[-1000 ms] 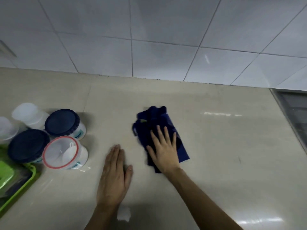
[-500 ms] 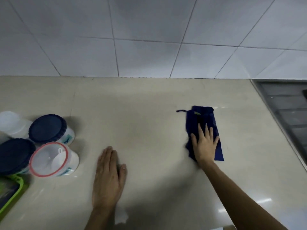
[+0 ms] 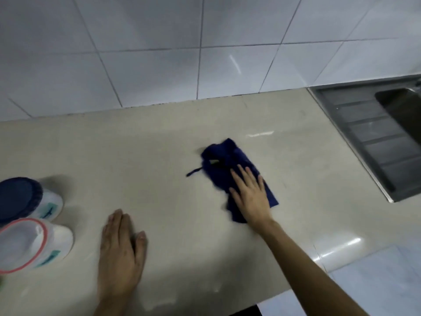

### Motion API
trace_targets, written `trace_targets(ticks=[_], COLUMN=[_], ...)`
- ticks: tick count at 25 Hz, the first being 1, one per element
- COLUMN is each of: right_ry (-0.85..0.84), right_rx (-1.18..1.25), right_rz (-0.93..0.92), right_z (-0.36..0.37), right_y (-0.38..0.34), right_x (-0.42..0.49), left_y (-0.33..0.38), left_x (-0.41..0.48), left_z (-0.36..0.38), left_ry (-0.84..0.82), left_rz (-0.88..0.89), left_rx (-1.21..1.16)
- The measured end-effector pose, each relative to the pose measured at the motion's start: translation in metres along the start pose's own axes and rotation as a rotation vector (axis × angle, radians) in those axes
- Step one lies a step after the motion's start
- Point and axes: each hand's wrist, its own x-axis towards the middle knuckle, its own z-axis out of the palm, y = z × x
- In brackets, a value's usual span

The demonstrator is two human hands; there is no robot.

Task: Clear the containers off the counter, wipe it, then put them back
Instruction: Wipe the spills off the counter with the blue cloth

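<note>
Since half a second ago the right hand (image 3: 250, 197) has kept the crumpled dark blue cloth (image 3: 230, 165) sweeping the right half of the pale beige stone counter (image 3: 148, 156), palm flat, fingers spread, pressing rather than gripping. Left hand (image 3: 120, 254) lies flat and empty. Wiping looks midway; the navy-lidded white tub (image 3: 20, 199) and red-rimmed clear tub (image 3: 29, 245), pushed left, await return.

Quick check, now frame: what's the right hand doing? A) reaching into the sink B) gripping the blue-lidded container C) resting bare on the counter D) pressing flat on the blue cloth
D: the right hand lies palm-down, fingers spread, on the dark blue cloth, mid-counter; the left hand is the one resting bare on the counter.
</note>
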Motion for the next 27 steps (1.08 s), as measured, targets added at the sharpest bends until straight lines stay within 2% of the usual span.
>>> trace_targets(ticks=[3, 5, 7, 10, 12, 14, 16, 19, 21, 24, 25, 27], right_ry=[0.032, 0.03, 0.012, -0.033, -0.088, -0.127, -0.101, -0.089, -0.118, -0.055, -0.042, -0.048], right_rx=[0.012, 0.015, -0.007, -0.082, -0.102, -0.108, -0.096, -0.118, -0.075, -0.047, -0.057, -0.082], right_rz=[0.408, 0.511, 0.371, -0.049, -0.259, -0.365, -0.401, -0.296, -0.111, 0.175, 0.217, 0.183], right_z=[-0.026, -0.02, -0.005, 0.017, 0.025, 0.023, 0.016, -0.005, -0.019, -0.012, -0.007, 0.002], right_y=[0.077, 0.053, -0.007, -0.107, -0.147, -0.145, -0.105, -0.019, 0.018, -0.001, -0.018, -0.058], right_x=[-0.005, 0.0, 0.0, -0.016, -0.027, -0.03, -0.032, -0.043, -0.052, -0.055, -0.052, -0.045], left_y=[0.008, 0.006, 0.004, 0.004, 0.007, 0.008, 0.007, 0.008, 0.01, 0.011, 0.011, 0.01], left_x=[0.001, 0.001, -0.001, -0.001, -0.002, -0.003, -0.001, -0.002, 0.0, 0.001, 0.0, -0.002], left_z=[-0.001, -0.004, -0.007, -0.008, -0.009, -0.011, -0.011, -0.01, -0.011, -0.01, -0.009, -0.008], left_ry=[-0.033, -0.055, -0.058, -0.028, -0.002, 0.013, 0.003, 0.014, 0.016, 0.001, -0.007, -0.006], left_rz=[-0.006, -0.038, -0.051, -0.087, -0.115, -0.131, -0.127, -0.098, -0.107, -0.122, -0.121, -0.117], left_rx=[-0.001, -0.011, -0.022, -0.082, -0.125, -0.146, -0.153, -0.147, -0.144, -0.144, -0.137, -0.102])
